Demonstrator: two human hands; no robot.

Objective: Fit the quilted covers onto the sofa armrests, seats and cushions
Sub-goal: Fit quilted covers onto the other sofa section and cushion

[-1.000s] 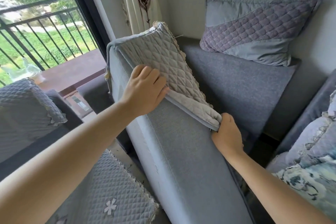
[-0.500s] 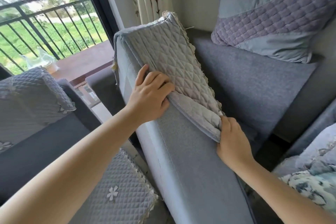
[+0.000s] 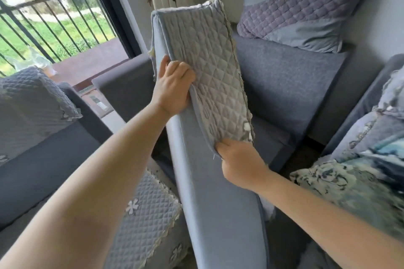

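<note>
cushion (image 3: 209, 181) upright, quilted cover (image 3: 209, 67) topside

Two bare forearms in view, entering from the lower edge of the frame. No sleeve visible on either arm up to the frame edge. Left hand (image 3: 173, 88) uncovered: no glove, ring, watch or bracelet seen. Right hand (image 3: 240, 165) likewise uncovered, wrist bare, no jewellery or strap seen. Fingernails on the left hand short and unpainted; those of the right hidden.
</note>
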